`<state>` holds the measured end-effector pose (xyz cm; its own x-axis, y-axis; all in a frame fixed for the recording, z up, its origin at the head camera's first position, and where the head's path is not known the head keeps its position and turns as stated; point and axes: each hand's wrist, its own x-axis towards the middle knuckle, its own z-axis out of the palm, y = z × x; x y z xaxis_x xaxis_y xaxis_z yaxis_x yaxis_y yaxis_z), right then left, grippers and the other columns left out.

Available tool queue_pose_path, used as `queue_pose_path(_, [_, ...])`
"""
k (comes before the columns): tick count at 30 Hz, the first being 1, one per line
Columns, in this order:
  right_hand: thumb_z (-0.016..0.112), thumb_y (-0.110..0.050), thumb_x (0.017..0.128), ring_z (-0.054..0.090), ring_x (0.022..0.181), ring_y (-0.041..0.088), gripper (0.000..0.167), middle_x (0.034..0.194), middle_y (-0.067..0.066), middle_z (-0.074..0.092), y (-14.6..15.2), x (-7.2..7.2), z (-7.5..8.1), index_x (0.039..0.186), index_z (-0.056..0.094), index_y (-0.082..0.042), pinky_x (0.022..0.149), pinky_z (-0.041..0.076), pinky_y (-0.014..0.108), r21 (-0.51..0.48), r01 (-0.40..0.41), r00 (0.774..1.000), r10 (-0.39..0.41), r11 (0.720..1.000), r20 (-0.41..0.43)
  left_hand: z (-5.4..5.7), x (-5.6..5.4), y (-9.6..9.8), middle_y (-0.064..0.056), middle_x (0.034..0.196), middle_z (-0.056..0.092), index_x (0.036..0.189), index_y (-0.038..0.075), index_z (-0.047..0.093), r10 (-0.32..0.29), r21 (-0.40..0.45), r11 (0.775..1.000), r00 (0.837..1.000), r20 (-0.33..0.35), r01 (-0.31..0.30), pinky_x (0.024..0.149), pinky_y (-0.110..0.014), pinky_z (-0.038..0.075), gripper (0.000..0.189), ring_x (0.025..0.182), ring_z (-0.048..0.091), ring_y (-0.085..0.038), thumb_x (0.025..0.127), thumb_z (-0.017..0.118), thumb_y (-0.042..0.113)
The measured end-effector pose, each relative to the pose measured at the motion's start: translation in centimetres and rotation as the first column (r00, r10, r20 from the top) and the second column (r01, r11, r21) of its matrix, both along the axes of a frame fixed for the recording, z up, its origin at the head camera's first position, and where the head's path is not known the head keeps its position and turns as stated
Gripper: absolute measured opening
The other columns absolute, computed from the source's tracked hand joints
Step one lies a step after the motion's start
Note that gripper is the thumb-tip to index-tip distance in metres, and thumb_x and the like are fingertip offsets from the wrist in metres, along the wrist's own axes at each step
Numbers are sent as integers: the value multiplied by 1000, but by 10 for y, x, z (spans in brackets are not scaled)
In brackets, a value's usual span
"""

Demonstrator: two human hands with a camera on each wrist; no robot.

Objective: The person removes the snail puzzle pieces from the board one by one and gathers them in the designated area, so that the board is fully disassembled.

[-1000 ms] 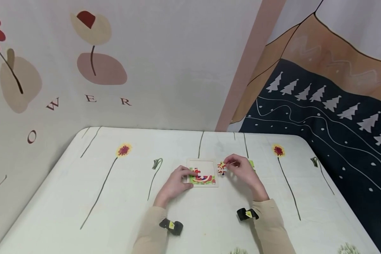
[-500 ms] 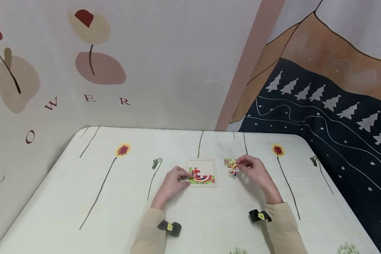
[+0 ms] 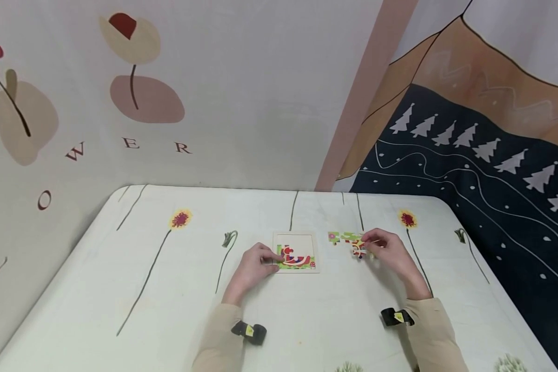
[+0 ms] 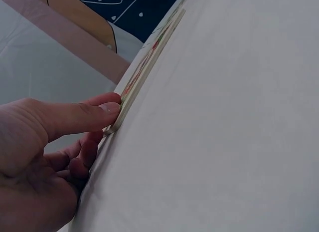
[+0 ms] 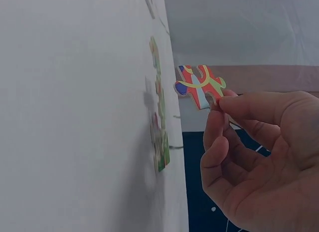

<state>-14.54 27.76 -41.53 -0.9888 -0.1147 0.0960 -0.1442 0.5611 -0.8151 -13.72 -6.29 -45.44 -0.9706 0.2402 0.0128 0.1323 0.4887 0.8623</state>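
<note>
A square wooden puzzle tray lies on the table, its lower part filled with red and green jigsaw pieces. At its left edge my left hand pinches the tray between thumb and fingers; the left wrist view shows the thumb on the tray's corner. My right hand is right of the tray and holds a puzzle piece by its edge between thumb and forefinger. That piece is red, blue and yellow and hangs above the table. Several loose pieces lie just behind it, partly hidden by the right hand.
A white flower-printed cloth covers the table. Behind the table's far edge stands a pale printed wall hanging, and a dark tree-patterned one borders the right side. Both wrists wear black camera straps.
My right hand has moved right, away from the tray, carrying the puzzle piece over beside the loose pieces, which now show more. My left hand has drawn back slightly to the tray's left edge.
</note>
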Motion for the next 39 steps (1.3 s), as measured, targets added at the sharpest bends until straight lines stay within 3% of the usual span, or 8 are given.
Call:
queue_pose_path(6, [60,3,90,55,81,22,12,95,16,65,2,-3,-1,101,64,5,64,44,28,-22,7,999,-6,1000,46,0,0,-2,-2,95,56,93,8,77,-3,3,1000,1000,1,3,80,-38,44,19,88,52,-19,77,75,-1])
queue_pose_path(19, [60,3,90,55,75,19,11,88,10,66,-4,-15,-9,99,66,6,62,42,28,60,-7,991,-1,998,132,-4,2,4,-2,92,55,94,6,75,27,51,998,999,-20,-26,78,-35,45,18,86,53,-19,79,73,-3])
queue_pose_path(39, [61,-1,89,50,72,20,5,82,7,61,-9,-20,-11,92,65,2,61,41,33,227,-3,988,-32,974,150,-2,1,4,-2,92,54,103,5,74,33,27,999,999,-2,-33,75,-34,43,24,84,50,-18,80,72,-2])
